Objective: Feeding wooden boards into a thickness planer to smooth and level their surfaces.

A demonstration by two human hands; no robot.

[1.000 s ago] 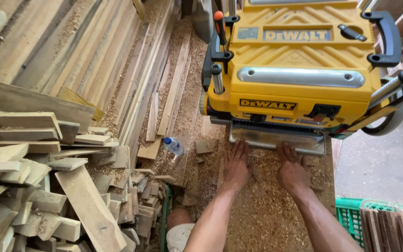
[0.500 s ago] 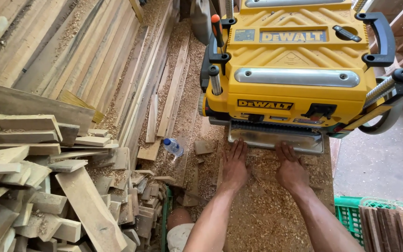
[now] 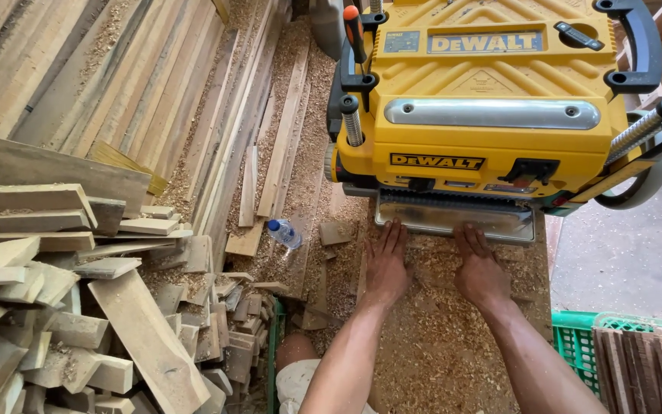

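Both hands are flat, palms down, on a wide board buried in shavings. The left hand (image 3: 386, 264) and right hand (image 3: 480, 268) have fingers spread and straight, gripping nothing, just pressing on the board (image 3: 453, 345), fingertips right at the mouth of the planer. That board is a pale slab lying on the tabletop, its top covered in curly, fluffy wood chips, its far end at the shiny metal infeed plate (image 3: 453, 218).

The planer (image 3: 484, 107) is a chunky yellow box with a ribbed top, a brushed silver bar across the front, black handles and threaded steel posts at the corners.

Off to the left there's a messy heap of rough offcuts (image 3: 63, 284), blocky, wedge-shaped, dusty. Long thin slats (image 3: 116, 77) lie beyond. A clear plastic bottle (image 3: 283, 232) with a blue cap lies in sawdust on the floor. A green plastic crate (image 3: 576, 337) sits at the lower right.
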